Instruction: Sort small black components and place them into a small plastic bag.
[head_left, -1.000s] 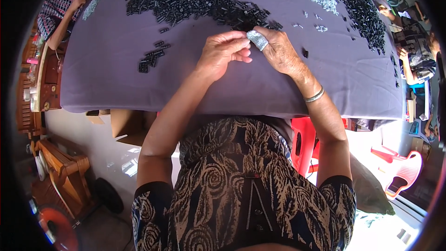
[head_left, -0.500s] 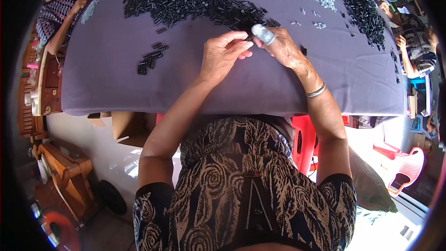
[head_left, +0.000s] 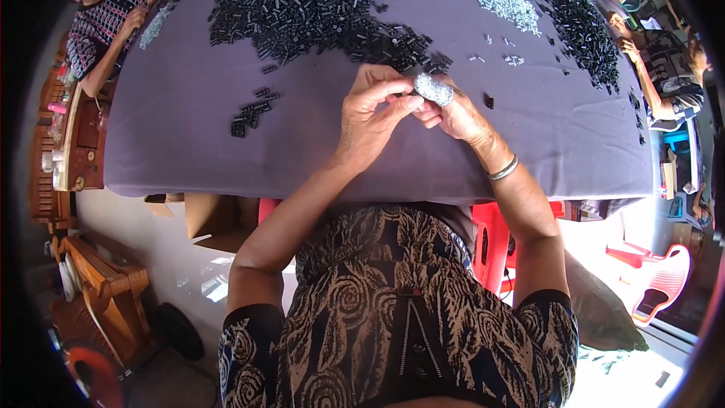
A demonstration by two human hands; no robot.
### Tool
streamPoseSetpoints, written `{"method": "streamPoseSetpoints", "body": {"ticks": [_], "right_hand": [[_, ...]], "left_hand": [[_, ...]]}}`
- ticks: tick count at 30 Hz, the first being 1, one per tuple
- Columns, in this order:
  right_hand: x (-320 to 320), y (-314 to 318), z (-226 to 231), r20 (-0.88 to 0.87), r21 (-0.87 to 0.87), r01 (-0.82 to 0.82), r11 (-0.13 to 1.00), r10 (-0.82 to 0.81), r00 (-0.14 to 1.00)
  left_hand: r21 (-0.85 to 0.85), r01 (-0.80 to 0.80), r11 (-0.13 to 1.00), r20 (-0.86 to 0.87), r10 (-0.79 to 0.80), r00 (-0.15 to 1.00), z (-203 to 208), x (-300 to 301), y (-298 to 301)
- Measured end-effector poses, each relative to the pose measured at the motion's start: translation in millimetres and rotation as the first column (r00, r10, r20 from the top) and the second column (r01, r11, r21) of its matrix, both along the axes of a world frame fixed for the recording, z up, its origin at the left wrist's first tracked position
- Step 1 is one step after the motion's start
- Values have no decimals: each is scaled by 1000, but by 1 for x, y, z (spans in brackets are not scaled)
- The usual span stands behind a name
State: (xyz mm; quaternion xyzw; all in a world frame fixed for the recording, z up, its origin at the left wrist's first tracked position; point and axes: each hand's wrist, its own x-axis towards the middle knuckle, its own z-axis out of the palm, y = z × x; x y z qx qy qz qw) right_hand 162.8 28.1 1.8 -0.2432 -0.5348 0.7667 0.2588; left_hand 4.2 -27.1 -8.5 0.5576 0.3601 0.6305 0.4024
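Observation:
My left hand (head_left: 368, 117) and my right hand (head_left: 462, 117) meet above the table, closed fingertip to fingertip. Between them shows a bit of a small black piece (head_left: 416, 94), mostly hidden by the fingers. A silvery-grey wrap (head_left: 434, 90) covers my right thumb, and a metal bangle (head_left: 504, 168) circles that wrist. Just beyond my hands, the large heap of short black cylindrical parts (head_left: 302, 11) trails toward them. To the left of my left hand lies a small cluster of black parts (head_left: 251, 115). One lone black part (head_left: 489, 101) rests right of my right hand.
A purple-grey cloth (head_left: 181, 151) covers the table. Small silvery pieces (head_left: 506, 6) and another black heap (head_left: 581, 38) lie at the far right. People sit at both sides, with a person's arm (head_left: 113, 49) at left. A red plastic chair (head_left: 491, 245) stands beneath the table edge.
Both hands have come slightly nearer to me and to the right in the picture. My left fingers now press closer against the right hand, hiding more of the black piece.

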Motion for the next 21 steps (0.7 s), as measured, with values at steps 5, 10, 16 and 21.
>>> {"method": "streamPoseSetpoints", "body": {"ticks": [5,10,16,21], "right_hand": [[-3,-11,1,-147,-196,-112,974,84,986],[-11,-18,3,-211,-223,-157,962,109,971],[-11,-17,-1,-183,-182,-134,974,100,978],[-11,-13,0,-113,-216,-140,966,117,987]], "left_hand": [[61,52,997,80,-57,995,3,2,-3],[42,105,994,76,-108,991,11,2,-12],[47,35,998,102,-40,994,4,3,-13],[110,-80,991,-46,85,995,0,0,-12]]}}
